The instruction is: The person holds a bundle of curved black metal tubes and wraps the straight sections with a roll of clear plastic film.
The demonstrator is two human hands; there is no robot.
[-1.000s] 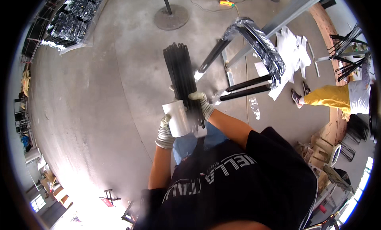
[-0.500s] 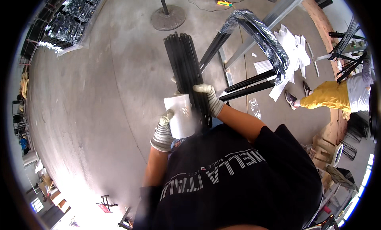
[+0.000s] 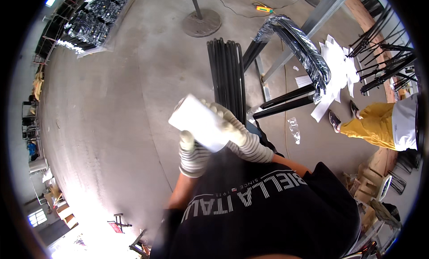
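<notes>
A white roll of what looks like plastic film (image 3: 196, 120) is held tilted in front of my body, between both hands. My left hand (image 3: 191, 156), in a striped work glove, grips its near lower side with the thumb up against it. My right hand (image 3: 237, 129), gloved likewise, is wrapped round the roll's right end, some fingers hidden behind it. Just beyond the right hand stands a bundle of black metal tubes (image 3: 227, 75) with rounded ends, touched by neither hand as far as I can see; its lower part is hidden by the right hand and arm.
Right of the tubes, a film-wrapped bent black tube bundle (image 3: 301, 48) rests by a grey metal frame (image 3: 290, 53). White sheets (image 3: 335, 71) lie beyond. A person in yellow trousers (image 3: 371, 125) stands at right. A round-based stand (image 3: 201, 24) and wrapped stacks (image 3: 96, 19) are farther off.
My right hand has left the black tubes and taken hold of the roll. The roll has turned from nearly upright to slanted and moved slightly up-left. The view has shifted, too.
</notes>
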